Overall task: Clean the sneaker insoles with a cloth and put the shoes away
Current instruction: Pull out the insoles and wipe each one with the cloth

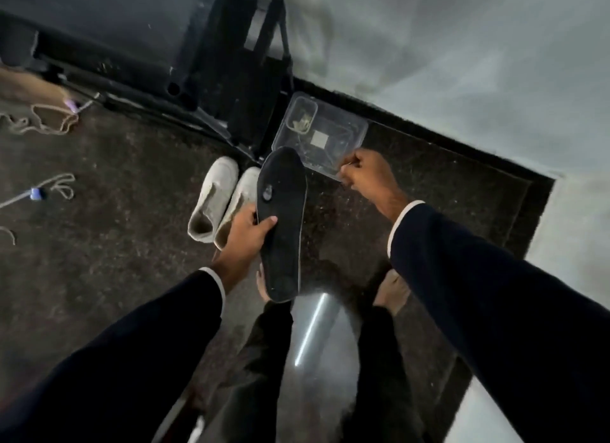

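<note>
My left hand point(246, 234) grips a black insole point(282, 218) at its middle, holding it above the dark speckled floor with the toe end pointing away. A small grey mark shows on the insole's upper half. Two white sneakers point(219, 198) stand side by side on the floor just left of the insole, openings toward me. My right hand point(366, 175) pinches the near edge of a clear plastic container point(325, 135) that sits by the wall. No cloth is visible.
A dark metal frame point(231, 63) stands behind the sneakers. Loose rope point(49, 122) lies on the floor at the left. A pale wall point(478, 63) runs along the right. My bare feet point(394, 289) are below the insole.
</note>
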Demonstrator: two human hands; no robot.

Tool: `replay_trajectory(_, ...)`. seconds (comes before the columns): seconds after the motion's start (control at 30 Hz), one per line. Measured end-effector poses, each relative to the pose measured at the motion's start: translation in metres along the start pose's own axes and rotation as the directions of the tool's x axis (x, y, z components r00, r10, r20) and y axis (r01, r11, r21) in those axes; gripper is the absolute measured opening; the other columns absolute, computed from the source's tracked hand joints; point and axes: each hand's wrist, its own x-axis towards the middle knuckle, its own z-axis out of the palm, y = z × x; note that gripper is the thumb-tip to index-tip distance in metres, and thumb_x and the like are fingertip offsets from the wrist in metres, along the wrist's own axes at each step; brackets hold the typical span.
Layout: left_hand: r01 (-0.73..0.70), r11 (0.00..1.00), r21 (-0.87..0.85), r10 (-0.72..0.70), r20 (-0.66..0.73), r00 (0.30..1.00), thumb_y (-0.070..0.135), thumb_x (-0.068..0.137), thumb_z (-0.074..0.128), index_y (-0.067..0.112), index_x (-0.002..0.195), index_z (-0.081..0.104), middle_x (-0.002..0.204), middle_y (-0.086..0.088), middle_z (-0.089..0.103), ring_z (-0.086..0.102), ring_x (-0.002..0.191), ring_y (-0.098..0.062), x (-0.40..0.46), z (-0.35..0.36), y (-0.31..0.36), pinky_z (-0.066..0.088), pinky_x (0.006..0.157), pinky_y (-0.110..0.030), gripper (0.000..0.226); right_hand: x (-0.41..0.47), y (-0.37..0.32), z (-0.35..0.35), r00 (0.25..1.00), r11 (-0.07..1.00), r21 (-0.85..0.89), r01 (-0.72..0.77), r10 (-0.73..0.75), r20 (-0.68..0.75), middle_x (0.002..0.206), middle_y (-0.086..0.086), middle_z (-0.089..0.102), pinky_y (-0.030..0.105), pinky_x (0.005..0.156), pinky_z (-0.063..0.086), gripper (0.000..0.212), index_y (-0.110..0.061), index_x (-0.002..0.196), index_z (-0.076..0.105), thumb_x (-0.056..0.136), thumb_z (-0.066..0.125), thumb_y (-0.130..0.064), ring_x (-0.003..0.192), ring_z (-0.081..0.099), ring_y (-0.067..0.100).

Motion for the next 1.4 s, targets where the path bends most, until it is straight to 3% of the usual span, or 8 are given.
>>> replay_trajectory(0.2, 0.023, 0.985, -0.169, -0.051, -0.164, 0.985, -0.002, 0.094, 0.062, 0.011, 0.106, 0.065, 0.100, -0.006, 0.073, 0.069, 0.081, -0.004, 0.001, 0.043, 0.006, 0.056, 0.077, -0.024, 0.019, 0.068, 0.016, -0.019, 0.982, 0.960, -0.234, 0.153, -0.121, 0.143, 0.090, 0.001, 0.074, 0.033, 0.080, 0.055, 0.012, -0.017, 0.081, 0.068, 0.089, 0.064, -0.009, 0.088, 0.070, 0.017)
replay_trajectory(0.3, 0.073, 0.940, -0.334, -0.151, -0.216, 0.965, -0.004, 0.095, 0.059, 0.012, 0.100, 0.066, 0.087, 0.003, 0.077, 0.071, 0.079, -0.009, 0.011, 0.077, -0.003, 0.058, 0.076, -0.028, 0.019, 0.108, 0.024, -0.019, 0.955, 0.920, -0.283, 0.270, -0.219, 0.201, 0.092, 0.003, 0.076, 0.037, 0.083, 0.057, 0.010, -0.007, 0.088, 0.073, 0.086, 0.063, -0.007, 0.089, 0.071, 0.020)
replay_trajectory(0.43, 0.067, 0.873, -0.483, -0.203, -0.234, 0.951, -0.003, 0.096, 0.059, 0.006, 0.114, 0.064, 0.107, -0.013, 0.074, 0.069, 0.096, -0.027, 0.041, 0.121, -0.025, 0.057, 0.090, -0.043, 0.021, 0.164, 0.036, -0.014, 0.920, 0.825, -0.428, 0.369, -0.260, 0.292, 0.091, 0.000, 0.070, 0.023, 0.069, 0.044, 0.014, -0.009, 0.097, 0.072, 0.090, 0.061, -0.007, 0.084, 0.064, 0.014)
replay_trajectory(0.6, 0.041, 0.763, -0.645, -0.269, -0.260, 0.927, -0.006, 0.095, 0.057, 0.003, 0.122, 0.062, 0.119, -0.022, 0.069, 0.064, 0.104, -0.031, 0.085, 0.169, -0.066, 0.052, 0.096, -0.050, 0.028, 0.233, 0.044, 0.016, 0.845, 0.656, -0.532, 0.535, -0.398, 0.357, 0.097, 0.008, 0.073, 0.037, 0.081, 0.053, 0.017, -0.006, 0.095, 0.071, 0.087, 0.056, -0.004, 0.094, 0.067, 0.026)
replay_trajectory(0.83, -0.056, 0.668, -0.742, -0.258, -0.302, 0.918, -0.004, 0.096, 0.058, 0.014, 0.111, 0.065, 0.105, -0.004, 0.072, 0.067, 0.098, -0.019, 0.142, 0.198, -0.114, 0.056, 0.090, -0.038, 0.025, 0.294, 0.060, 0.074, 0.751, 0.430, -0.623, 0.654, -0.471, 0.463, 0.106, 0.012, 0.073, 0.034, 0.081, 0.054, 0.024, -0.009, 0.104, 0.070, 0.087, 0.055, -0.002, 0.098, 0.068, 0.028)
replay_trajectory(1.07, -0.127, 0.695, -0.707, -0.223, -0.380, 0.898, -0.007, 0.095, 0.057, -0.002, 0.127, 0.058, 0.116, -0.013, 0.068, 0.065, 0.101, -0.018, 0.175, 0.203, -0.149, 0.056, 0.089, -0.026, 0.032, 0.323, 0.066, 0.111, 0.769, 0.237, -0.798, 0.555, -0.513, 0.382, 0.124, 0.009, 0.069, 0.037, 0.091, 0.052, 0.032, -0.020, 0.122, 0.067, 0.095, 0.053, -0.031, 0.117, 0.063, 0.032)
replay_trajectory(1.27, -0.124, 0.703, -0.700, -0.231, -0.389, 0.892, -0.008, 0.095, 0.057, -0.009, 0.126, 0.057, 0.118, -0.020, 0.066, 0.062, 0.104, -0.024, 0.187, 0.203, -0.170, 0.053, 0.094, -0.037, 0.032, 0.343, 0.071, 0.135, 0.842, 0.269, -0.856, 0.441, -0.453, 0.292, 0.124, 0.008, 0.069, 0.044, 0.101, 0.042, 0.053, -0.020, 0.114, 0.073, 0.095, 0.044, -0.059, 0.123, 0.058, 0.034)
replay_trajectory(1.4, -0.124, 0.695, -0.708, -0.234, -0.386, 0.893, -0.011, 0.094, 0.056, -0.008, 0.126, 0.057, 0.116, -0.017, 0.067, 0.063, 0.097, -0.018, 0.190, 0.206, -0.175, 0.055, 0.086, -0.025, 0.032, 0.351, 0.069, 0.141, 0.869, 0.304, -0.872, 0.384, -0.437, 0.230, 0.126, 0.008, 0.068, 0.044, 0.101, 0.039, 0.048, -0.017, 0.116, 0.071, 0.091, 0.054, -0.054, 0.123, 0.059, 0.032)
